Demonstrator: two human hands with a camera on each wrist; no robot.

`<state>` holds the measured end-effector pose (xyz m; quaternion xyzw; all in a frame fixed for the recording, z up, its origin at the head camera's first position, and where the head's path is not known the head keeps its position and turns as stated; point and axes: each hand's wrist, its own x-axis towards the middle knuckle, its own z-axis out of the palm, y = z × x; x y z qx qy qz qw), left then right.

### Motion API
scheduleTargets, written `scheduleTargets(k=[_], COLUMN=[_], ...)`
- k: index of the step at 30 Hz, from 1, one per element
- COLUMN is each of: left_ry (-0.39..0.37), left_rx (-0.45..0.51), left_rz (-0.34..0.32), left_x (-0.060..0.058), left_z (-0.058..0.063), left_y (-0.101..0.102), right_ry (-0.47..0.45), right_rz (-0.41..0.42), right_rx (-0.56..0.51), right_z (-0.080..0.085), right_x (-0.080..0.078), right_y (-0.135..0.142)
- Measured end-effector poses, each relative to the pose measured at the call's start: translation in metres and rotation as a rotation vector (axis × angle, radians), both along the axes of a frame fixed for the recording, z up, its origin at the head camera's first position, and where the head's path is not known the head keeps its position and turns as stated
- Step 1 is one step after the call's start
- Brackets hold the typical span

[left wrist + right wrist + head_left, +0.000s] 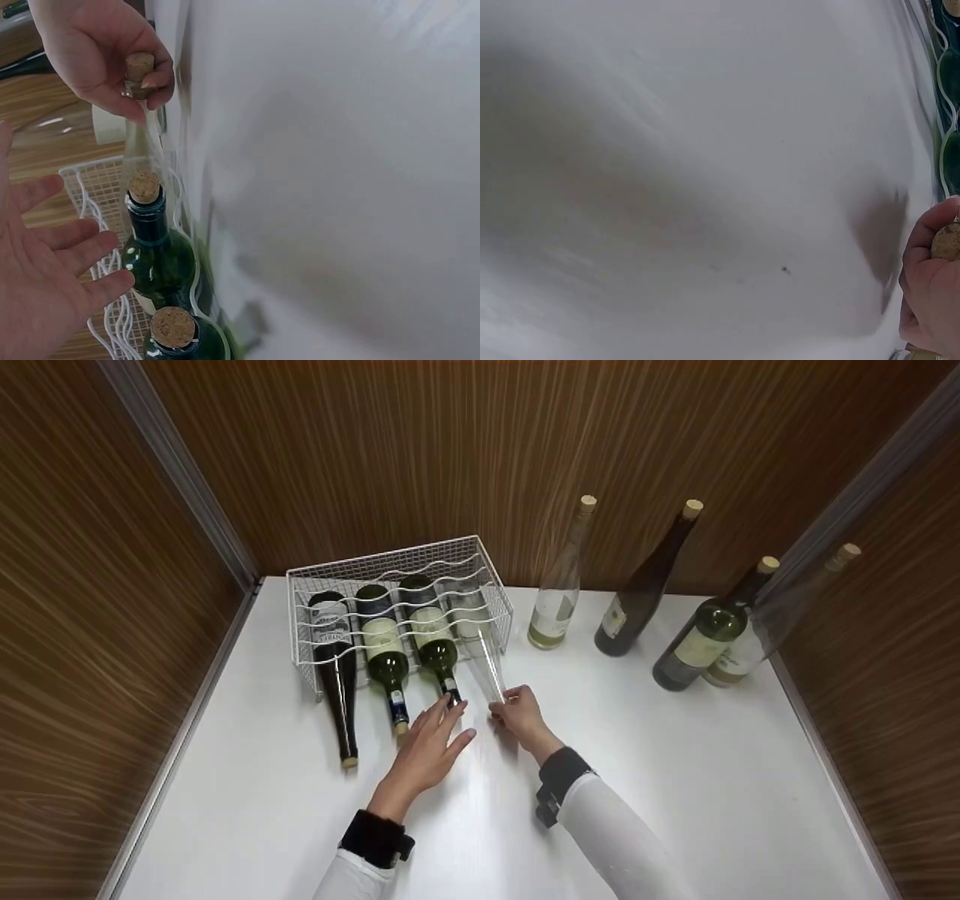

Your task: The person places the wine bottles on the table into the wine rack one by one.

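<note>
My right hand pinches the neck of a clear glass bottle, which lies in the rightmost visible slot of a white wire rack. In the left wrist view its cork shows between the right hand's fingers; the right wrist view catches that hand at the edge. With fingers spread, my left hand hovers by the neck of a green bottle and holds nothing. Farther left in the rack lie another green bottle and a dark bottle, necks toward me.
Right of the rack stand a clear bottle, a dark bottle, a green bottle and, partly behind it, another clear bottle, all corked. Wood-grain panels wall in the white table at back and sides.
</note>
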<state>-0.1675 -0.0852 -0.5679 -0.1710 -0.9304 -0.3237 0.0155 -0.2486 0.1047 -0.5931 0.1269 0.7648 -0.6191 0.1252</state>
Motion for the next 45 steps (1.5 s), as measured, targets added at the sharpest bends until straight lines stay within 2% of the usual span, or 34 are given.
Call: scheduleTargets(k=[5, 10, 19, 22, 27, 32, 37, 45], left_ry=[-0.022, -0.034, -0.042, -0.045, -0.052, -0.051, -0.045, -0.026], left_rx=[0.007, 0.008, 0.005, -0.003, 0.0, 0.004, 0.007, 0.001], left_rz=[-0.001, -0.004, -0.003, 0.004, 0.007, -0.007, -0.016, -0.043], left_x=[0.0, 0.001, 0.001, 0.001, 0.001, 0.0, -0.001, -0.003], left_z=[0.0, -0.001, 0.0, -0.001, 0.0, 0.0, 0.0, 0.0], left_y=[0.001, 0.002, 0.003, 0.003, 0.004, 0.005, 0.007, 0.011], right_ry=[0.066, 0.094, 0.125, 0.114, 0.056, -0.006, -0.04, 0.03], right_rz=[-0.058, -0.112, -0.096, -0.078, -0.04, 0.012, 0.004, -0.037], right_rx=[0.034, 0.073, 0.07, 0.032, -0.098, -0.156, -0.222, -0.093], right_z=[0.002, 0.002, 0.0, -0.001, -0.003, -0.005, -0.006, -0.005], right_x=[-0.003, -0.005, -0.004, -0.003, -0.003, -0.003, -0.003, 0.0], right_y=[0.0, 0.001, 0.001, 0.002, 0.005, 0.009, 0.005, -0.001])
